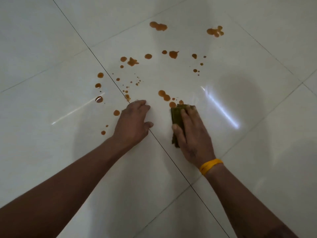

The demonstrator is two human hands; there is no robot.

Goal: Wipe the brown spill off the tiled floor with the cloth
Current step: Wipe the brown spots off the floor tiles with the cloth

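Floor [51, 48]: glossy, smooth pale tile, reflective. Spill [173, 54]: wet, shiny brown liquid. Cloth [177, 115]: matt olive fabric, ribbed. Wristband [211, 166]: smooth yellow rubber-like band.

My right hand [192, 134] presses a folded green cloth [177, 115] flat on the white tiles [51, 48], its front edge touching the nearest brown drops [172, 104], while my left hand [133, 121] rests fingertips-down just beside it.

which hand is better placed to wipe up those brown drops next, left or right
Right. The right hand already presses the cloth flat on the floor, its front edge touching the nearest brown drops. The left hand is empty, braced on the tile.
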